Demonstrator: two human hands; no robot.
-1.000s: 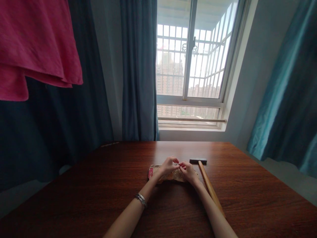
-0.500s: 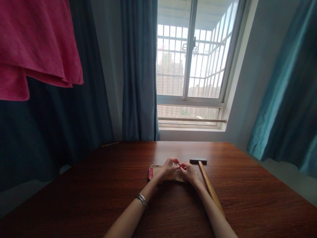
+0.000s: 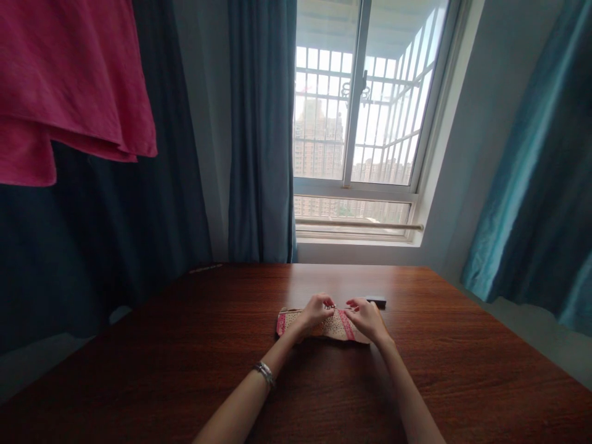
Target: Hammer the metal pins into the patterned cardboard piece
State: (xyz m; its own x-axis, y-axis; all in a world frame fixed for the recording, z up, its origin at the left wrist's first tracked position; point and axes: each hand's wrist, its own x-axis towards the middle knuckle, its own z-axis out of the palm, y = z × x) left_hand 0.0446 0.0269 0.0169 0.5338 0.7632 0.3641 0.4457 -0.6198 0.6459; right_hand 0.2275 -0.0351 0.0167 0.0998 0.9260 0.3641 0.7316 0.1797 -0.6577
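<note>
In front of me lies a flat, soft-looking beige piece (image 3: 333, 328), dotted all over and crossed by pink bands. My left hand (image 3: 318, 310) bends over its far edge, thumb and fingers pinched on something small that I cannot make out. Just to the right, my right hand (image 3: 365, 316) hovers at the same edge with thumb and forefinger close together. A thin pale line seems to run between the two hands, too fine to name. Behind the right hand shows the black head of a hammer (image 3: 377, 303); its wooden handle is mostly hidden by that hand and forearm.
A brown wooden table (image 3: 185, 370) spreads under everything. A window (image 3: 354, 111) with bars outside rises beyond its far edge. Blue curtains (image 3: 261, 135) hang at both sides, and a pink cloth (image 3: 78, 86) hangs at upper left.
My right hand has shifted right, away from my left hand, baring a pink band and covering most of the hammer's handle. My left hand keeps its place.
</note>
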